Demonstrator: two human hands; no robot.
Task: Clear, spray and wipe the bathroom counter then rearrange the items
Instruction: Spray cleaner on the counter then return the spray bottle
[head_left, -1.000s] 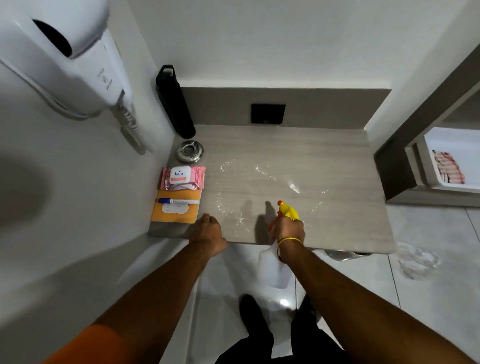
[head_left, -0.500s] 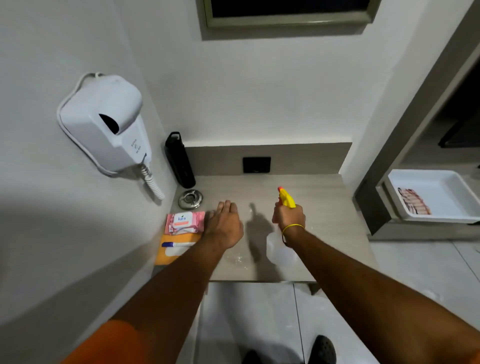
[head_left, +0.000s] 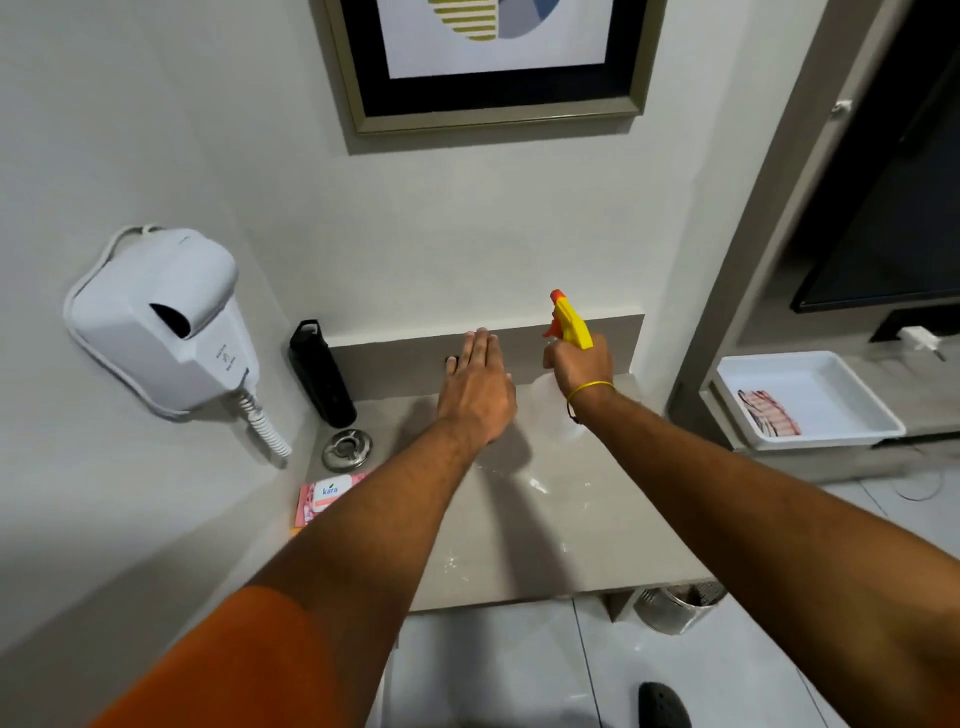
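Observation:
My right hand (head_left: 577, 368) grips a spray bottle (head_left: 570, 323) with a yellow head, orange nozzle and clear body, held over the back right of the grey counter (head_left: 545, 540). My left hand (head_left: 477, 387) hovers flat and empty beside it, fingers stretched toward the back wall. Wet spray droplets (head_left: 535, 486) glisten on the counter. Along the counter's left edge stand a black bottle (head_left: 322, 371), a round metal dish (head_left: 346, 449) and a pink wipes pack (head_left: 323, 500), partly hidden by my left forearm.
A white wall-mounted hair dryer (head_left: 161, 322) hangs at left. A framed picture (head_left: 488, 62) is above the counter. A white tray (head_left: 810, 397) sits on a shelf at right. A metal bin (head_left: 675, 605) stands under the counter.
Both hands moved from the counter's front edge toward the back wall, the spray bottle carried along. The view tilted up, bringing the picture into sight.

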